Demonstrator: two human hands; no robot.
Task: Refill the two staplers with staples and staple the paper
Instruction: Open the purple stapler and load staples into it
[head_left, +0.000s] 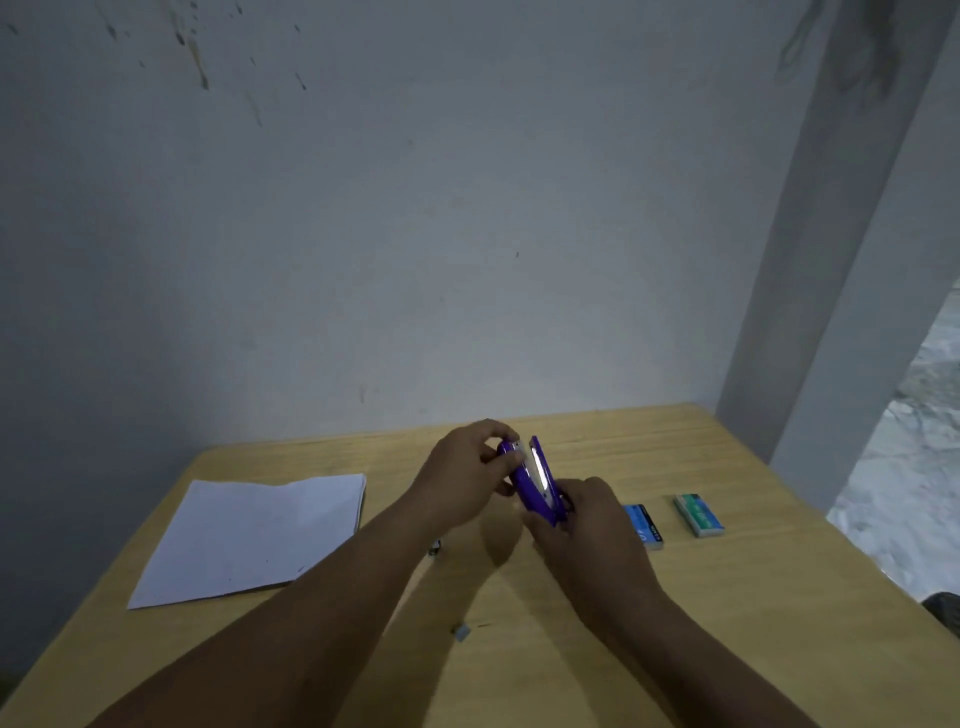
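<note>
Small grey staple strip (461, 631) loose on wooden table (675, 597), low centre frame. Right hand (576, 525) grips lower end of purple stapler (535, 486); left hand (467, 475) pinches its upper end. Stapler held off table at frame centre, long axis tilted upper-left to lower-right, hinged open. Blue staple box (644, 526) nearest right hand; green staple box (700, 514) beyond. Paper (249, 535) left.

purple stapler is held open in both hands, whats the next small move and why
Probably free the right hand and reach for the blue staple box just beside it. The purple stapler is hinged open with its metal channel showing, the left hand grips its top end, and neither hand holds staples yet.
</note>
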